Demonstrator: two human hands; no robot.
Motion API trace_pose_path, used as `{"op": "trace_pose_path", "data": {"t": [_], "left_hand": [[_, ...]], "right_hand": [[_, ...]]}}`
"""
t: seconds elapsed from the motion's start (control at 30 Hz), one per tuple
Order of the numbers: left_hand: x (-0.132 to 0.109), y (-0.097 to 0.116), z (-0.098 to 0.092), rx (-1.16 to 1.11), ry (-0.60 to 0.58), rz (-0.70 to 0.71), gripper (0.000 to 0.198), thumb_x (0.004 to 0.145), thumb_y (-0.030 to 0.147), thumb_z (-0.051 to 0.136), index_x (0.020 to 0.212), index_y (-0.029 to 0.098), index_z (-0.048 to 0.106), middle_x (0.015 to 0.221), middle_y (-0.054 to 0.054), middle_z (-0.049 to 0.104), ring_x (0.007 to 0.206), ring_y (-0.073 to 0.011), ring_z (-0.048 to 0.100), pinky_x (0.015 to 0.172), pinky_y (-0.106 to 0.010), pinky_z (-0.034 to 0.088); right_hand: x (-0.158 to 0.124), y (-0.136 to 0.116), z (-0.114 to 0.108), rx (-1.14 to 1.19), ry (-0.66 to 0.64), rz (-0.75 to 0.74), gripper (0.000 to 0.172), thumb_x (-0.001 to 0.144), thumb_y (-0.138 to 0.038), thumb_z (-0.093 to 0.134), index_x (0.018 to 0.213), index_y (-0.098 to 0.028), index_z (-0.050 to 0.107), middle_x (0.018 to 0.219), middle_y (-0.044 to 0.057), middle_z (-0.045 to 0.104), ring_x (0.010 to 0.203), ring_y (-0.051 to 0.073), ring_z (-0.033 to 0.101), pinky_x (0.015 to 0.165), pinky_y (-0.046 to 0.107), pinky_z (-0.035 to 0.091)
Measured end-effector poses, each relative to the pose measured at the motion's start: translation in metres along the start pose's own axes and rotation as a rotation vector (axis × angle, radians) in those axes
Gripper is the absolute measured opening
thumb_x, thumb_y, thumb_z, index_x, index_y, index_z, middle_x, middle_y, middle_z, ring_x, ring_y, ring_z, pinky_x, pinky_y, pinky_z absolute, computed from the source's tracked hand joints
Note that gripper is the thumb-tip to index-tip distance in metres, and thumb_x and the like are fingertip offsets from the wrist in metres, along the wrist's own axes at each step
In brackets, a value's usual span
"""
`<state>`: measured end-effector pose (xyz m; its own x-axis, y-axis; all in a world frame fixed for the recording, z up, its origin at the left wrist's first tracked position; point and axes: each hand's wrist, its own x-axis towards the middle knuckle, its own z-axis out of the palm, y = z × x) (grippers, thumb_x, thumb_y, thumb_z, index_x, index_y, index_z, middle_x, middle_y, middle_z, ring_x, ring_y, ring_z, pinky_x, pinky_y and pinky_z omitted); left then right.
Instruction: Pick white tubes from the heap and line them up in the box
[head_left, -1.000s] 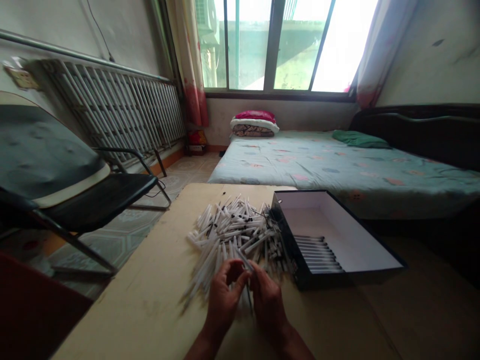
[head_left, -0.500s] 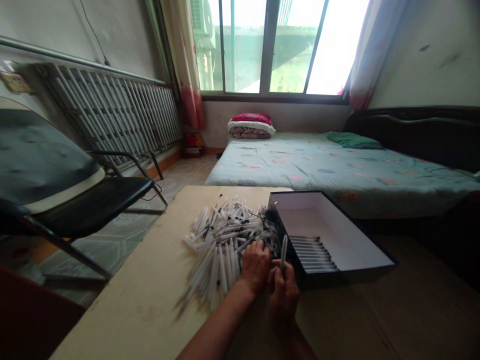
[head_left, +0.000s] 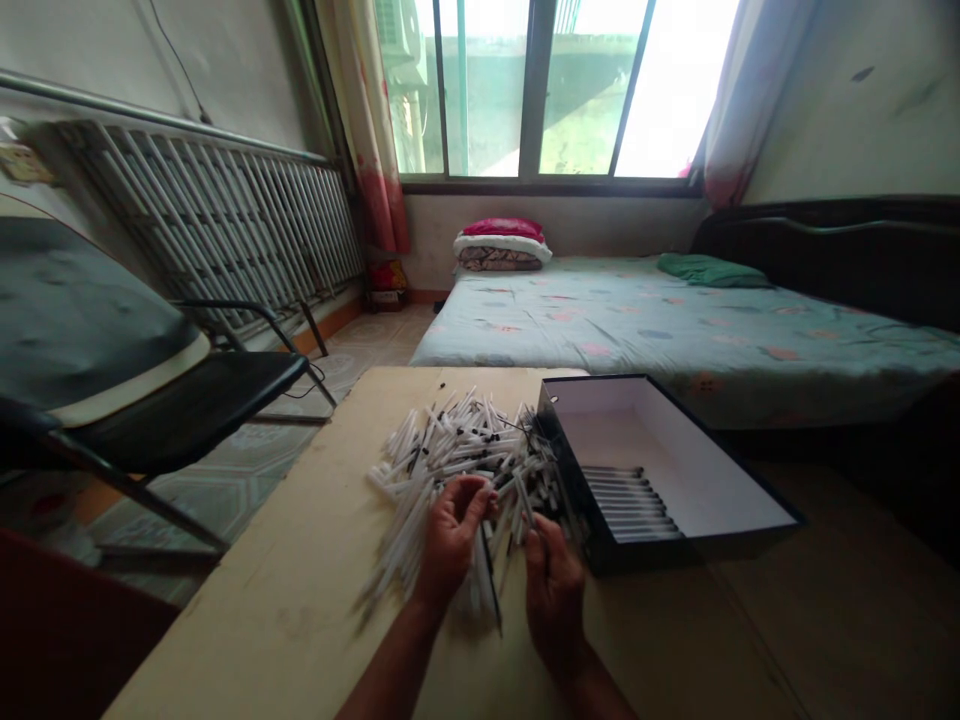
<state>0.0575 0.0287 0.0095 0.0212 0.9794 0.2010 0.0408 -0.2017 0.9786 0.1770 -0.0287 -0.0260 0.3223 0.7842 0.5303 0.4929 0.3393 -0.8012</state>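
My left hand [head_left: 448,535] is closed in a pinch over the front of a loose pile of white pen barrels [head_left: 431,480]. A thin dark pen refill [head_left: 493,590] slants down from under its thumb; the grip itself is partly hidden. To its right, my right hand [head_left: 553,590] is wrapped round a translucent white pen barrel [head_left: 523,498], which points up and slightly left from the fingertips. Beside the right hand stands an open dark box [head_left: 720,470] with a white inside. Several assembled pens with black ends [head_left: 630,505] lie in a row at its near left.
The pale table [head_left: 277,590] holds the pile and the box. Small black pieces are mixed among the barrels. A bed [head_left: 600,325] stands beyond the table, and a black folding chair [head_left: 210,410] is at the left.
My left hand has moved left, away from my right hand, and the dark refill now shows below it. The barrel in my right hand has tipped leftward as that hand lowered slightly.
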Motion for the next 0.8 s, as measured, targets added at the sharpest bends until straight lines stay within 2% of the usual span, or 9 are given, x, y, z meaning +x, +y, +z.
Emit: {"op": "trace_pose_path", "data": {"t": [0.17, 0.27, 0.37, 0.53, 0.7, 0.8], "left_hand": [[-0.008, -0.006, -0.04, -0.24, 0.146, -0.142, 0.026, 0.074, 0.034, 0.066, 0.092, 0.015, 0.061, 0.069, 0.0, 0.064, 0.057, -0.0102, 0.059, 0.058, -0.023, 0.048], [-0.011, -0.007, -0.046, -0.445, 0.208, -0.259, 0.029, 0.066, 0.03, 0.073, 0.09, 0.016, 0.063, 0.072, 0.0, 0.067, 0.062, -0.011, 0.063, 0.063, -0.024, 0.051], [-0.014, -0.007, -0.043, -0.589, 0.201, -0.351, 0.03, 0.063, 0.025, 0.077, 0.088, 0.016, 0.064, 0.071, 0.0, 0.067, 0.061, -0.0106, 0.062, 0.061, -0.022, 0.051], [-0.016, -0.014, -0.043, -0.534, 0.113, -0.312, 0.021, 0.066, 0.022, 0.074, 0.084, 0.017, 0.065, 0.068, 0.003, 0.061, 0.056, -0.0059, 0.054, 0.055, -0.017, 0.045], [-0.017, -0.023, -0.047, -0.443, 0.028, -0.258, 0.023, 0.068, 0.019, 0.072, 0.09, 0.017, 0.067, 0.063, 0.003, 0.058, 0.059, -0.0073, 0.051, 0.055, -0.017, 0.042], [-0.016, -0.02, -0.048, -0.413, 0.025, -0.219, 0.02, 0.071, 0.019, 0.07, 0.092, 0.019, 0.067, 0.068, 0.003, 0.06, 0.061, -0.0075, 0.052, 0.058, -0.017, 0.043]], "right_hand": [[-0.007, -0.006, 0.006, -0.023, -0.192, -0.115, 0.018, 0.089, -0.019, 0.041, 0.092, -0.017, 0.058, 0.074, 0.003, 0.062, 0.066, 0.015, 0.06, 0.064, 0.024, 0.044], [-0.01, -0.007, 0.007, -0.053, -0.259, -0.144, 0.017, 0.087, -0.017, 0.041, 0.088, -0.017, 0.058, 0.07, 0.002, 0.059, 0.061, 0.014, 0.057, 0.06, 0.023, 0.042], [-0.012, -0.006, 0.007, -0.071, -0.288, -0.154, 0.016, 0.086, -0.017, 0.041, 0.085, -0.017, 0.057, 0.067, 0.001, 0.056, 0.058, 0.013, 0.055, 0.058, 0.023, 0.039], [-0.01, -0.005, 0.007, -0.062, -0.259, -0.142, 0.016, 0.086, -0.016, 0.041, 0.084, -0.017, 0.056, 0.066, 0.0, 0.055, 0.058, 0.012, 0.054, 0.058, 0.023, 0.038], [-0.01, -0.006, 0.007, -0.086, -0.31, -0.166, 0.015, 0.084, -0.015, 0.042, 0.083, -0.017, 0.057, 0.067, 0.0, 0.055, 0.06, 0.013, 0.054, 0.058, 0.023, 0.037], [-0.01, -0.006, 0.008, -0.109, -0.321, -0.17, 0.015, 0.084, -0.015, 0.042, 0.081, -0.017, 0.056, 0.066, 0.001, 0.055, 0.06, 0.013, 0.054, 0.058, 0.023, 0.037]]}}
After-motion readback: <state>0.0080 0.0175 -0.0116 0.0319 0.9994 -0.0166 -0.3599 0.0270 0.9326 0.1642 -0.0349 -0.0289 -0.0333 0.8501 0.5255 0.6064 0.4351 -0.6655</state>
